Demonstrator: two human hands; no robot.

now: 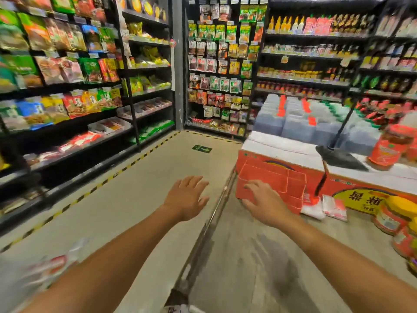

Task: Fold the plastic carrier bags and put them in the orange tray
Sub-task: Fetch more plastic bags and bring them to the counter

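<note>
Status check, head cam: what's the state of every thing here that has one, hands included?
orange plastic tray: on the grey counter; contents unclear.
two white-and-red plastic bags: lying flat on the counter, right of the tray, outside it.
left hand: open, fingers spread, holding nothing, over the aisle floor.
right hand: open, at the tray's near side; contact unclear.

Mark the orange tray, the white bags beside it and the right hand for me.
orange tray (279, 177): head view, on its orange side panel.
white bags (334, 207): head view, middle of the right-hand packet.
right hand (264, 201): head view, back of the hand.
</note>
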